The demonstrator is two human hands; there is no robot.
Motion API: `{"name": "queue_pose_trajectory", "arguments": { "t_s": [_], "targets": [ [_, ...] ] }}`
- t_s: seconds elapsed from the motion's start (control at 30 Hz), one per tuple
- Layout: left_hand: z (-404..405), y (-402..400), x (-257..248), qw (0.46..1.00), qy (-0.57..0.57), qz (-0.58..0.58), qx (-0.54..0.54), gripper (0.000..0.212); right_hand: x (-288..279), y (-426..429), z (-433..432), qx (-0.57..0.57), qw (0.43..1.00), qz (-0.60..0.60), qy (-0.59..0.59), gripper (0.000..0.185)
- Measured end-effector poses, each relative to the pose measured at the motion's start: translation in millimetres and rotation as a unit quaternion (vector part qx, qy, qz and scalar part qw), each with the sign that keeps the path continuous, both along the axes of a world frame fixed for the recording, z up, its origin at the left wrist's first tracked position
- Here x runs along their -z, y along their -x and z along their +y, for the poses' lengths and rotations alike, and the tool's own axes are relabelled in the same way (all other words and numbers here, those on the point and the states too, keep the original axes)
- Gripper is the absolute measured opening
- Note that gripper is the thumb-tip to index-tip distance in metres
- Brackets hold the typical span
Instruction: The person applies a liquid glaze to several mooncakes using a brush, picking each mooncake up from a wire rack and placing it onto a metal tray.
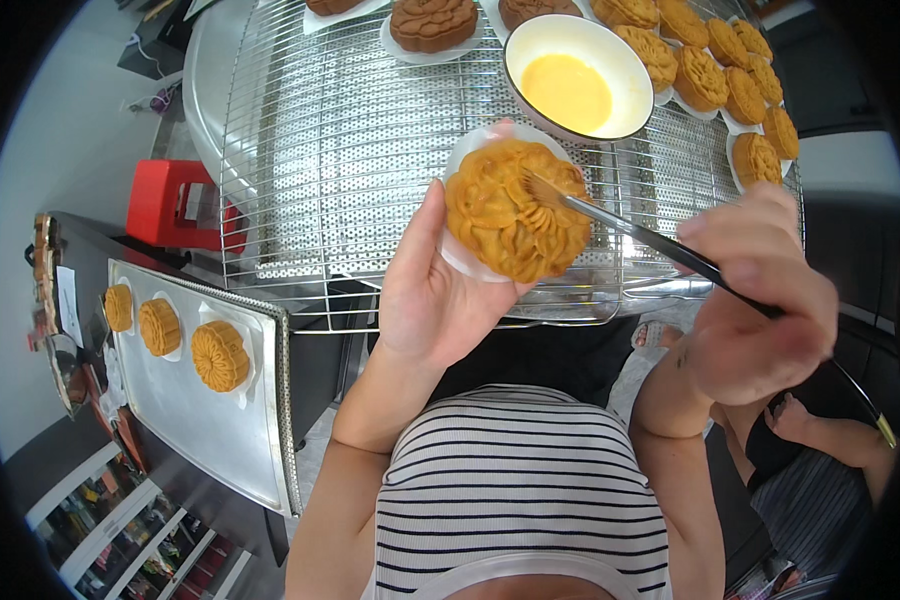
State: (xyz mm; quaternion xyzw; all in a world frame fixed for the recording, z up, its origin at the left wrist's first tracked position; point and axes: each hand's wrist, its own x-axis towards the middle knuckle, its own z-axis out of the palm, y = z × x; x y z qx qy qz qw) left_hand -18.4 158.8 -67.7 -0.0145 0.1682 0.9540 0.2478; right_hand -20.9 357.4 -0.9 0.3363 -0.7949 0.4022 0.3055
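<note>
My left hand holds up a large golden mooncake with a moulded flower pattern, resting on a round of white paper. In my right hand is a thin brush with a dark handle, its bristles touching the top of the mooncake. The surface there looks glossy. Just beyond the mooncake, a white bowl with a dark rim stands on a wire cooling rack and holds yellow liquid, which looks like egg wash.
Several golden mooncakes on papers fill the rack's far right; brown ones sit at its far edge. To the left, a metal baking tray carries three mooncakes. A red stool stands behind it. Another person is at lower right.
</note>
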Motion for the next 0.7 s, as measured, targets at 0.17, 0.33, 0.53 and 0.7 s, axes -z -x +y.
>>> {"name": "queue_pose_trajectory", "arguments": {
  "t_s": [0.17,0.33,0.53,0.7],
  "targets": [
    [-5,-1,5,0.999,0.039,-0.002,0.017,0.056,1,8,13,0.008,0.998,-0.054,0.021,0.047],
    [-4,1,-1,0.998,0.058,0.003,0.028,0.057,5,17,7,-0.032,0.997,-0.024,0.065,0.045],
    [-7,2,1,0.997,0.075,0.001,0.024,0.057,8,16,12,-0.056,0.986,-0.075,0.138,0.046],
    [-6,2,-1,0.996,0.078,0.016,0.035,0.058,15,12,19,-0.014,0.993,-0.067,0.094,0.043]
  ]
}}
